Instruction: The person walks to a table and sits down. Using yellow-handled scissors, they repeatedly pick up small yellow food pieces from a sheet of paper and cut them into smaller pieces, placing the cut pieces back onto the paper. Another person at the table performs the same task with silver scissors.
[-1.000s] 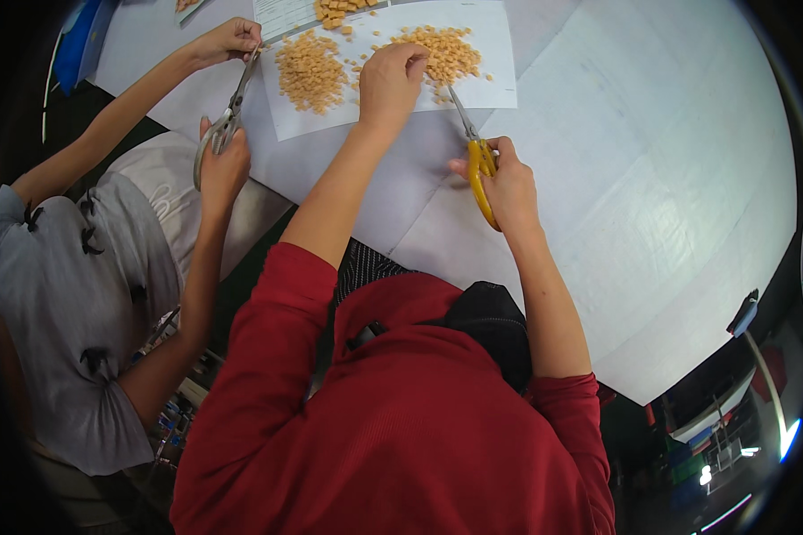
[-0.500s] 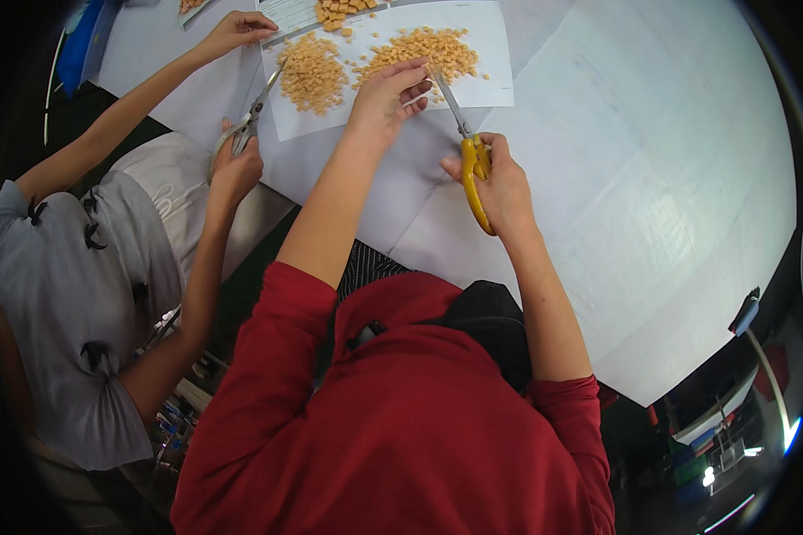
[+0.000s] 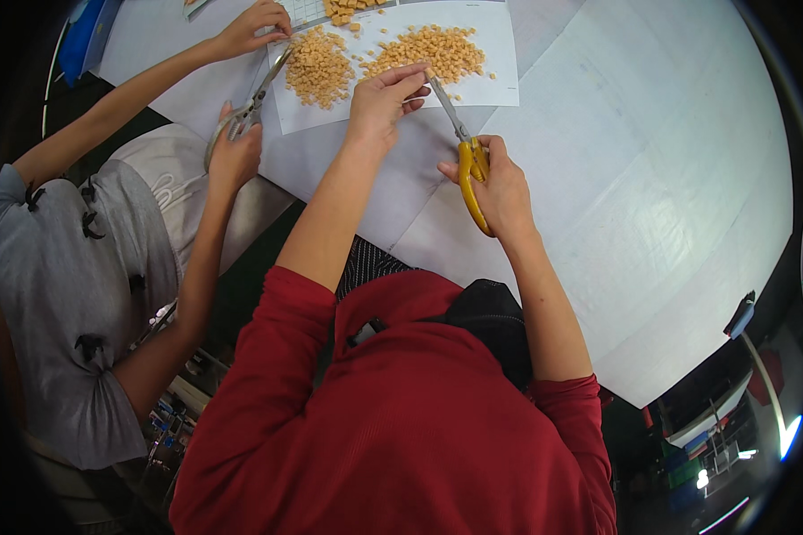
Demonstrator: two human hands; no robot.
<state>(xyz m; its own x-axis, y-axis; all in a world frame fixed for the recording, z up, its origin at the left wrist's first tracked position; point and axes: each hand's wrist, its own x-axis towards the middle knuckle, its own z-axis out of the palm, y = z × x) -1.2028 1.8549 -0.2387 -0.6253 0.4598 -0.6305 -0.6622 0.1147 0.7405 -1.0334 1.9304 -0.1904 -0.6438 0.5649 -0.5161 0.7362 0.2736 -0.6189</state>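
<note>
My right hand (image 3: 507, 192) grips a pair of yellow-handled scissors (image 3: 466, 178), blades pointing up and left. At the blade tips, my left hand (image 3: 384, 105) is closed in a pinch on a small orange-yellow piece (image 3: 429, 73), mostly hidden by the fingers. Just beyond lies a loose pile of small orange-yellow pieces (image 3: 433, 49) on a white paper sheet (image 3: 500, 85). A second pile (image 3: 318, 69) of similar pieces sits to its left on the same sheet. Larger orange-yellow cubes (image 3: 341, 11) show at the far edge.
At my left, a co-worker in grey (image 3: 58, 294) holds metal-coloured scissors (image 3: 257, 100) beside the left pile, the other hand (image 3: 257, 27) at the blade tip. A white-covered table (image 3: 660, 178) stretches right. A blue bin (image 3: 85, 40) stands far left.
My scissors and left hand have shifted only slightly, still meeting at the blade tips. The co-worker's far hand has moved right, to the tip of their scissors.
</note>
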